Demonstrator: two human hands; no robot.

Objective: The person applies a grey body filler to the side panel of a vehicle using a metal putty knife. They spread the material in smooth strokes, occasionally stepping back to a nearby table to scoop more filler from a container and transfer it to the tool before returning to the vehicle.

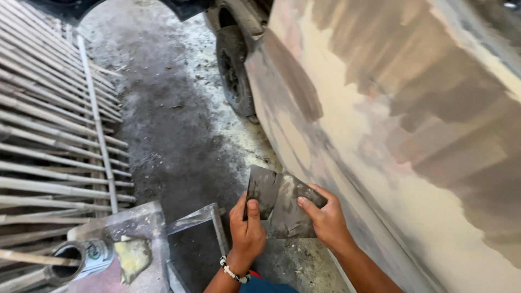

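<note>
Both hands on grey putty spreaders, low beside the filler-patched car body panel.
Left hand fingers clamp one putty-smeared spreader; right hand fingers pinch a second spreader overlapping it, probably scraping one clean. Open can and yellowish filler blob sit on a plastic sheet left of the hands.

The car panel stands to the right, its wheel farther back. Bamboo poles lie left on the floor. Near the bottom left sit a tin and a glass sheet (just beside it).
</note>
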